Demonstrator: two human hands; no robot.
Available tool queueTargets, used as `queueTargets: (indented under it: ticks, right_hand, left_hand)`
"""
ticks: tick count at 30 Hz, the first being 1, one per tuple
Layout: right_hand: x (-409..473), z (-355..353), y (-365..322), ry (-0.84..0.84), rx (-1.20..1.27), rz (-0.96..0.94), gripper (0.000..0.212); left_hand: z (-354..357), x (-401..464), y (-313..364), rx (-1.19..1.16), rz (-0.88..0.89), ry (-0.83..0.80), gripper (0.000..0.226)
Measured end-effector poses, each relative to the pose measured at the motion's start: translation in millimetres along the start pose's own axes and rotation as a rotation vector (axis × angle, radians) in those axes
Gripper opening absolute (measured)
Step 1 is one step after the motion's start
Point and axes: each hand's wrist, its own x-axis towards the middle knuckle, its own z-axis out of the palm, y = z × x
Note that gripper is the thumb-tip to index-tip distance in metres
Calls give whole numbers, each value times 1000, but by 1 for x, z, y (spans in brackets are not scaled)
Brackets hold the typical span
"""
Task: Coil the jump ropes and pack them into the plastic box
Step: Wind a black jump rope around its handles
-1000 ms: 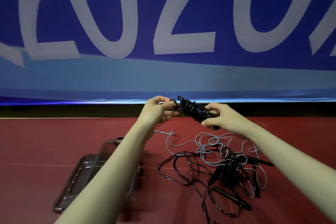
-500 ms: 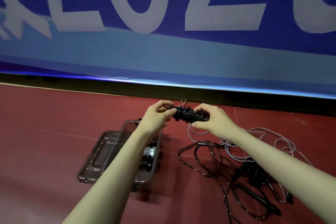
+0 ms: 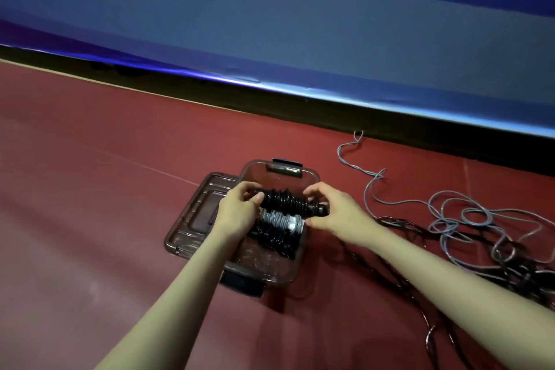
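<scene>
Hands grip one coiled black jump rope [image 3: 285,201] at either end: left hand [image 3: 237,213] curled around its left end, right hand [image 3: 333,213] pinching the handle end. Bundle sits over the open plastic box [image 3: 282,275], above a grey coil [image 3: 277,219] and another black coil [image 3: 274,236] inside. Loose ropes [image 3: 468,225] lie right of the box on the red floor [image 3: 90,189].

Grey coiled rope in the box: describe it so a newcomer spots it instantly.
Find the clear plastic box on the red floor, between the person's hands. Three coiled jump ropes lie across it; the grey coiled rope is the middle one, the only pale bundle, with a black coil on either side.
</scene>
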Motion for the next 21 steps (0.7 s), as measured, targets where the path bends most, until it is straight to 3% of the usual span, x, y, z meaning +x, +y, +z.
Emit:
queueTargets:
  ticks: [6, 10, 18, 21]
  right_hand:
    - [28, 33, 30, 107, -113, 10, 72]
    - [39, 38, 52, 146, -45, 81, 88]
    - [48, 48, 76, 134, 41, 41, 83]
    - [49, 46, 81, 127, 43, 25, 84]
  left_hand:
    - [11, 30, -19, 328, 72, 159, 20]
    - [22, 55, -33, 451, 55, 164, 23]
    - [57, 98, -61, 615, -5, 49, 25]
    - [64, 107, -72, 600, -9, 73, 29]
